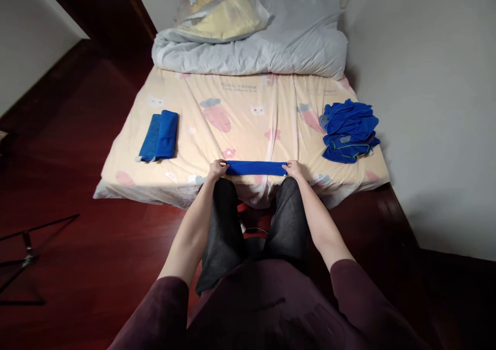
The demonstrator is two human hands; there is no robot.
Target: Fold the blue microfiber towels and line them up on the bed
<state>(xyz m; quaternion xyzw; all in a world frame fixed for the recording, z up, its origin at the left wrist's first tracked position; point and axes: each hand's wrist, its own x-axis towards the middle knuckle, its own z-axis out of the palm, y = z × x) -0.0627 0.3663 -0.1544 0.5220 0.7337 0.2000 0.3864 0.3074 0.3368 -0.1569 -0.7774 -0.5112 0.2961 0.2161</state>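
A narrow folded blue cloth [256, 168] lies along the near edge of the mattress [240, 133]. My left hand [217, 170] grips its left end and my right hand [293, 169] grips its right end, so the cloth is stretched flat between them. Two folded blue cloths [160, 136] lie side by side on the left of the mattress. A loose heap of blue cloths [350, 131] sits on the mattress's right side.
A grey duvet [267, 45] and a yellow pillow [222, 17] are bunched at the head of the mattress. A white wall [434, 107] runs along the right. Dark red wooden floor [77, 195] lies to the left, with a black metal stand [27, 252] on it.
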